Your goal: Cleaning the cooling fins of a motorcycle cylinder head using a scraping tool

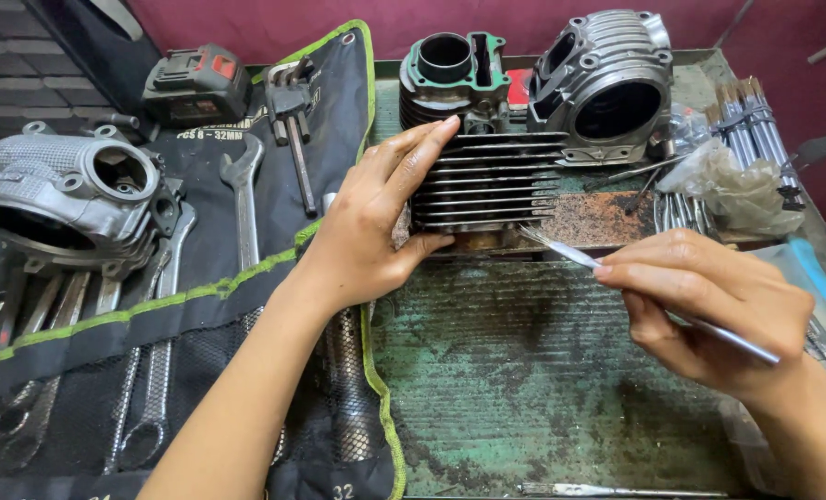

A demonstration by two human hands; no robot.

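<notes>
A black tool roll (200,306) held wrenches (244,199); a cylinder head (66,199) lay on it, a battery (195,85) behind, and another cylinder (450,74) stood farther back.

Finned cylinder block (487,181): dark grey to black, fins showing as pale parallel stripes.
Brush (561,250): silver-white handle, pale bristles.
Workbench (524,370): worn green, mottled with black grime; a rust-brown patch (598,218) near its far edge.
Second cylinder (450,74), far edge: black, with a green gasket on top.
Cylinder head (607,83), far right: dull silver-grey.
Cylinder head (61,194), left edge: matching silver-grey, pebbled texture on top.
Tool roll (209,306): black fabric and mesh, bright lime-green trim.
Spanners (242,199): bare steel.
Battery pack (195,83), far left corner: dark grey with red accents.
Wall (339,23): maroon.
</notes>
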